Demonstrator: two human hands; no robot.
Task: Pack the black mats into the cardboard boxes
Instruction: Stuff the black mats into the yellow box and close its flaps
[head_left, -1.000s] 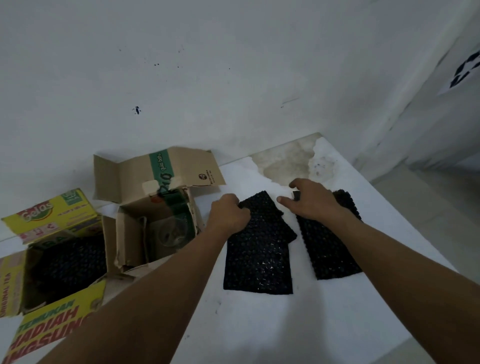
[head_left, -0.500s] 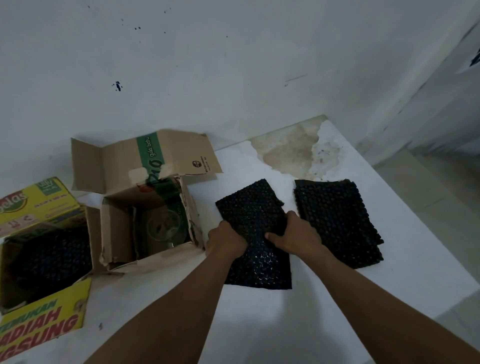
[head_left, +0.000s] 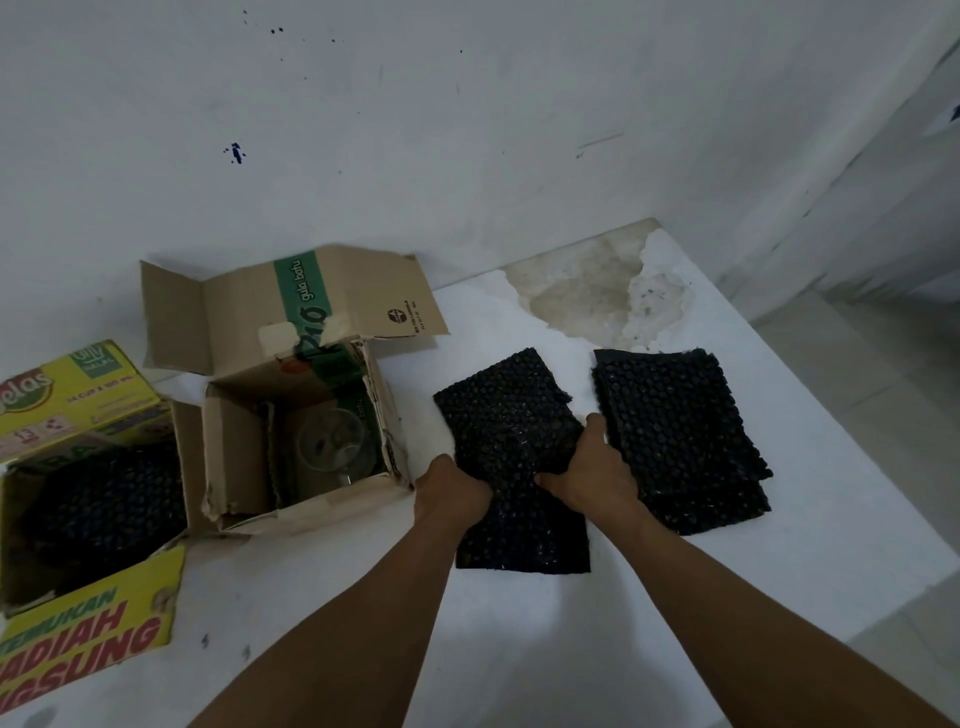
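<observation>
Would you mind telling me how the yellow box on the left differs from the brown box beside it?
The yellow box is brightly printed with red and green lettering; the brown box is plain cardboard with a green band. The yellow box holds black mats; the brown box shows only a clear round container inside, no mats. Both stand open on the white table.
</observation>
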